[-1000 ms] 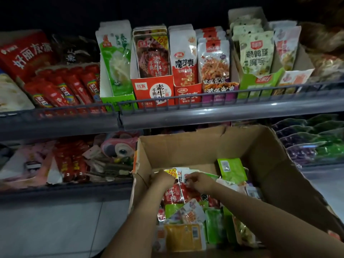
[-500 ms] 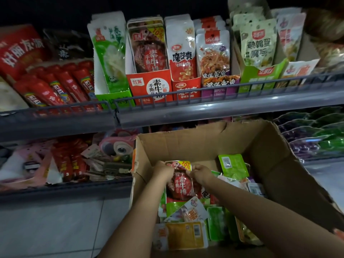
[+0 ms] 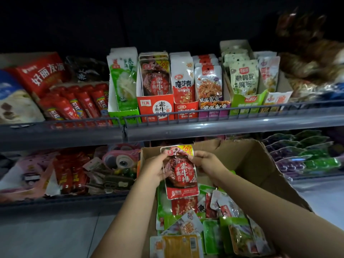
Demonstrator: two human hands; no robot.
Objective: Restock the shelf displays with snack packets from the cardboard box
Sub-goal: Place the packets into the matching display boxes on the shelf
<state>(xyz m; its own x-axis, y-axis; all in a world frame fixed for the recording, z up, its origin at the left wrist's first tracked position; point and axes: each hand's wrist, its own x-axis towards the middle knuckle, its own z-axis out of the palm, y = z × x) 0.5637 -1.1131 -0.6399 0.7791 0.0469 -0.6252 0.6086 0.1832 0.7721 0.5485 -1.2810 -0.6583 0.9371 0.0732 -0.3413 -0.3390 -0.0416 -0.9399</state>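
A red snack packet (image 3: pixel 179 172) with a steak picture and a yellow 10% corner is held upright above the open cardboard box (image 3: pixel 260 164). My left hand (image 3: pixel 155 169) grips its left edge and my right hand (image 3: pixel 206 164) grips its upper right edge. Several mixed packets (image 3: pixel 214 231) in green, red and yellow fill the box bottom. On the upper shelf a red display carton (image 3: pixel 155 107) holds matching red packets, beside other cartons of snacks.
A wire rail (image 3: pixel 186 113) runs along the upper shelf's front edge. Red sausage sticks (image 3: pixel 74 103) lie to the left of the cartons. The lower shelf carries toys and red packs (image 3: pixel 74 172) on the left and purple and green jelly packs (image 3: pixel 301 155) on the right.
Both hands have lifted the red packet out of the pile in the box, up toward the box's back wall. The view has tilted upward, showing more of the upper shelf.
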